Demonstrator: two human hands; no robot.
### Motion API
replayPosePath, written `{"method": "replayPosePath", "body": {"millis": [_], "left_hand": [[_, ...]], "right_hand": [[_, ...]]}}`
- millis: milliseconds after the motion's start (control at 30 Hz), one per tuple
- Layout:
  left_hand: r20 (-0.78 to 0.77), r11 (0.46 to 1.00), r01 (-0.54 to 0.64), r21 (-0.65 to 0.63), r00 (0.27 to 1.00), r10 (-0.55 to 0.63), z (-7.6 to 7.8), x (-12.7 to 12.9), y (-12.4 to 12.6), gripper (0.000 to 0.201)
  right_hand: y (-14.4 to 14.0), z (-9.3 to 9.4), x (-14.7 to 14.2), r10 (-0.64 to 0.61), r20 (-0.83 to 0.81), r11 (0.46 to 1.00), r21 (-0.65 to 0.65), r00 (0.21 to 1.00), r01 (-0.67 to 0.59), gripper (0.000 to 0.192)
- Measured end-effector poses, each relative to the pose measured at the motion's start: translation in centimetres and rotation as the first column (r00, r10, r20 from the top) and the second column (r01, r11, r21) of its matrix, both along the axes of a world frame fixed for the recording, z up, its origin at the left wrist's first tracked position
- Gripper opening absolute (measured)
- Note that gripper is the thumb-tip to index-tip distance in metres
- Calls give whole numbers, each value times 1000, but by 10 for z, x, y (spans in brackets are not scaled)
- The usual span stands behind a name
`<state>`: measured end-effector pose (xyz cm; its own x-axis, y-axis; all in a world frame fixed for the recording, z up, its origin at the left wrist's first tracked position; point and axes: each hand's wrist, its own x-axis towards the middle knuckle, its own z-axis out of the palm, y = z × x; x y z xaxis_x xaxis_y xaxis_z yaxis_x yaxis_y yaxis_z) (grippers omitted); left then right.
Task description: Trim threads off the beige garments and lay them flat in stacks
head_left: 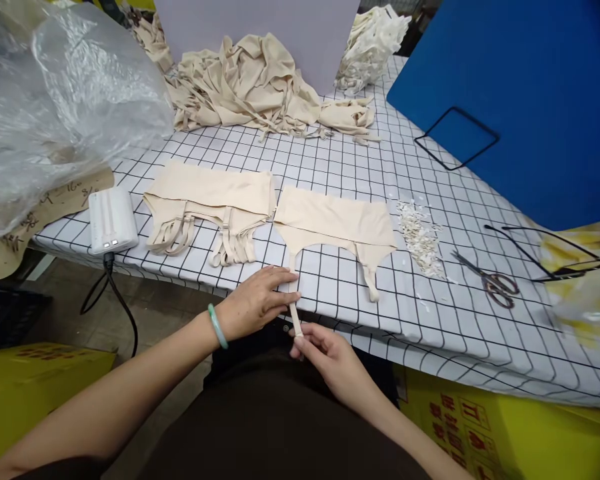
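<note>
Strap (295, 313) taut between both hands

Both hands, left hand (254, 303) and right hand (326, 353), pinch a beige strap (295, 313), seemingly taut, beside the scissors (491, 279).
</note>
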<state>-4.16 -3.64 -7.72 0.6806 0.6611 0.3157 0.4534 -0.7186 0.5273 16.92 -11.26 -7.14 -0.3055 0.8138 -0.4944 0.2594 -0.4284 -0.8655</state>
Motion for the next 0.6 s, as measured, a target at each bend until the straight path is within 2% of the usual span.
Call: {"method": "replayPosePath", "body": {"millis": [133, 200, 300, 367, 467, 533, 600], "left_hand": [[-35, 1000, 1, -5, 999, -1, 3, -1, -2, 36], [-43, 1000, -8, -16, 999, 8, 4, -1, -2, 36], [-58, 999, -27, -43, 998, 24, 5, 0, -2, 37], [-79, 998, -28, -63, 997, 23, 7, 0, -2, 34], [-105, 996, -14, -87, 994, 5, 11, 0, -2, 28], [-86, 995, -1, -97, 996, -7, 15, -1, -2, 27], [8, 992, -29, -121, 1000, 30, 22, -2, 2, 30]], "right_hand": [[-6, 33, 14, -69, 47, 987, 150, 997, 62, 41], [6, 50, 17, -25, 2, 984, 176, 1000, 24, 32], [38, 67, 15, 73, -117, 985, 165, 990, -53, 30], [62, 70, 12, 63, -191, 989, 144, 980, -36, 32], [93, 64, 4, -54, -214, 989, 125, 975, 82, 37], [109, 59, -1, -113, -131, 966, 219, 985, 139, 37], [120, 55, -7, -118, -46, 936, 329, 992, 127, 38]]}}
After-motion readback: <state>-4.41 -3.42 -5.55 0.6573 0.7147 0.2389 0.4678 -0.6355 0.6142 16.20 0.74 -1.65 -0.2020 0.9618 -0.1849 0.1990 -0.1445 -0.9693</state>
